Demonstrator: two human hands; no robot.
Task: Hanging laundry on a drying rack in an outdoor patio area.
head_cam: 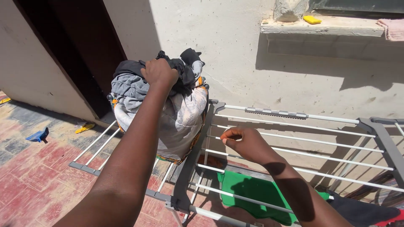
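laundry heap blocks left, bare rails right

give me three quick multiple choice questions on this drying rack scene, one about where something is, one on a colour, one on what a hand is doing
1. Where does the pile of clothes sit?
A. on the left wing of the drying rack
B. on the window ledge
C. on the tiled floor

2. What colour is the flat thing lying under the rack's rails?
A. red
B. green
C. white

3. What is the left hand doing?
A. hanging free in the air
B. holding a clothes peg
C. gripping dark cloth at the top of the pile

Answers:
1. A, the bundle rests on the rails of the rack's left wing, beside the doorway.
2. B, bright green shows between the white rails, below the right hand.
3. C, its fingers are closed on the dark garment atop the pile.
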